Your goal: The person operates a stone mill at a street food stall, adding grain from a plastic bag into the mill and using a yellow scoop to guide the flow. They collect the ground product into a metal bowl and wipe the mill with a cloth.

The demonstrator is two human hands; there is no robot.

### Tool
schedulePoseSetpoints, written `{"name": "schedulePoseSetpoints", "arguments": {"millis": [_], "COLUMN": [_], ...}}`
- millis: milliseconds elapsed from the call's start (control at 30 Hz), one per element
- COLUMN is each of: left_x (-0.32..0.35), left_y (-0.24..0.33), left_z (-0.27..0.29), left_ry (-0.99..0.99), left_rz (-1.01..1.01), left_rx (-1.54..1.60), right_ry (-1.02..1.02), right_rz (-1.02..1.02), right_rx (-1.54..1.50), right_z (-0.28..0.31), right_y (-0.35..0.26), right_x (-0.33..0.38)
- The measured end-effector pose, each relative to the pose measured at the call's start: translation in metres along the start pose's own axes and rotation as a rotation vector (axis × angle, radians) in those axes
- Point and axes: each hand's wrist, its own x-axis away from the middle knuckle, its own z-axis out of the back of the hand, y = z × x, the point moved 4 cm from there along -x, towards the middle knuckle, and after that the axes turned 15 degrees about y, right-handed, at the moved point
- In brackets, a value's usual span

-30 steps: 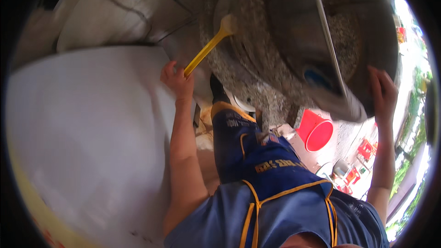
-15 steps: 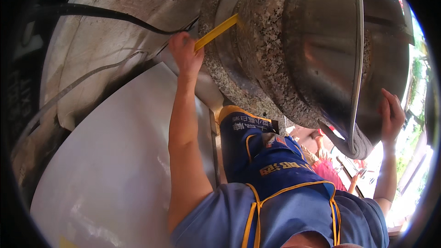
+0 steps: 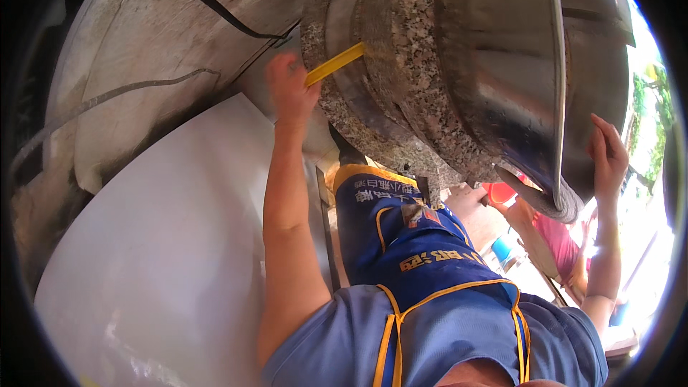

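Yellow tool (image 3: 335,64) | gripped in left hand (image 3: 291,89) | well apart from right hand (image 3: 609,158)

A blue-grey short-sleeved shirt (image 3: 301,340) shows from seven round to four o'clock. Over it sits a navy bib apron (image 3: 412,240) with orange-yellow edging (image 3: 459,292), golden lettering (image 3: 444,259) toward four o'clock and yellow-trimmed straps (image 3: 385,350) toward five.

Yellow, white lettering (image 3: 424,261) on apron (image 3: 376,261)
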Motion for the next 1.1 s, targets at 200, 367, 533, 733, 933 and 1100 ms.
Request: {"name": "schedulePoseSetpoints", "arguments": {"millis": [200,367,533,733,933,1100], "left_x": [0.057,0.045,0.122,0.128,0.235,0.193], "left_y": [-0.014,0.035,0.033,0.112,0.162,0.223], "left_z": [0.048,0.025,0.063,0.030,0.049,-0.004], "left_ry": [0.112,0.099,0.160,0.184,0.264,0.288], "left_rz": [0.064,0.063,0.073,0.061,0.248,0.280], "left_rx": [-0.073,-0.052,-0.162,-0.229,-0.440,-0.453], "right_ry": [0.019,0.032,0.024,0.069,0.075,0.179], "right_rz": [-0.004,0.077,0.065,0.324,0.347,0.525], "right_rx": [0.044,0.047,-0.108,-0.323,-0.340,-0.448], "right_z": [0.002,-0.002,-0.006,-0.017,0.009,0.012], "right_y": [-0.002,0.003,0.004,0.012,-0.005,-0.005], "right_x": [0.007,0.001,0.001,-0.002,-0.005,0.014]}}
